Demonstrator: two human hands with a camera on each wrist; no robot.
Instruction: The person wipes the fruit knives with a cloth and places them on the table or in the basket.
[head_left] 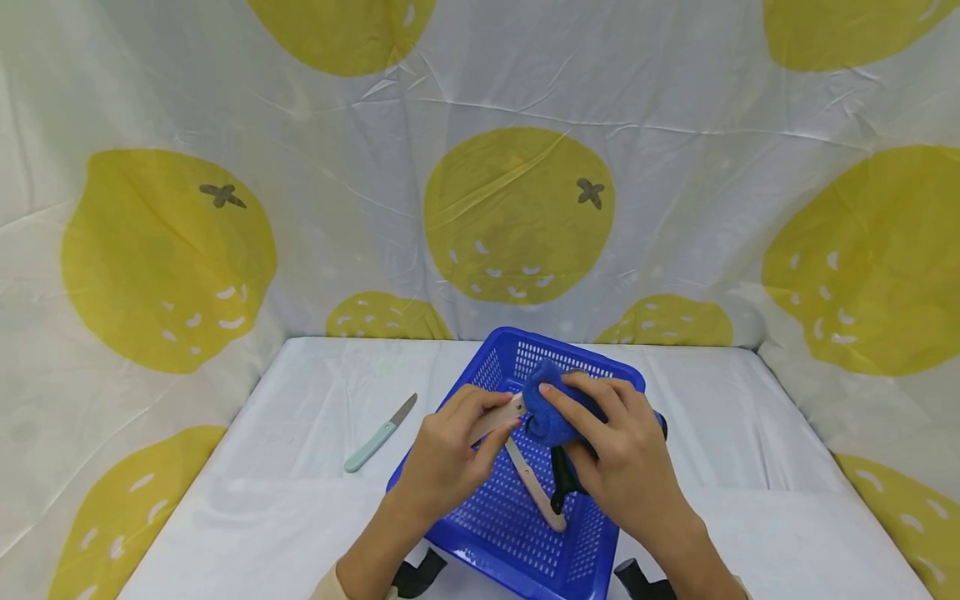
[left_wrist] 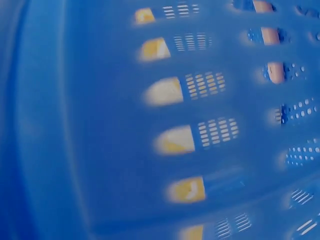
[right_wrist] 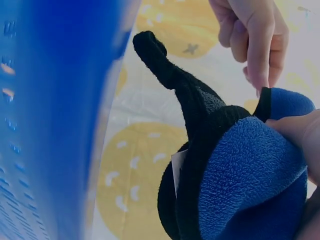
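My left hand (head_left: 453, 446) pinches the pale pink handle of a knife (head_left: 491, 419) over the blue basket (head_left: 480, 517). In my right hand (head_left: 622, 446) is a bunched blue cloth (head_left: 550, 417) with black edging, pressed around the far end of that knife, so its blade is hidden. Part of the black edging hangs below the right hand. The right wrist view shows the cloth (right_wrist: 250, 170) close up, gripped by the right hand (right_wrist: 305, 132), with the left hand (right_wrist: 257, 42) beyond it. Only the basket wall (left_wrist: 115, 125) fills most of the left wrist view.
Inside the basket lies another pale pink handle (head_left: 536, 487), partly covered by the hands and cloth. A small knife (head_left: 375, 444) with a mint green handle rests on the white table (head_left: 262, 517), left of the basket. A lemon-print curtain (head_left: 675, 217) stands behind and at both sides.
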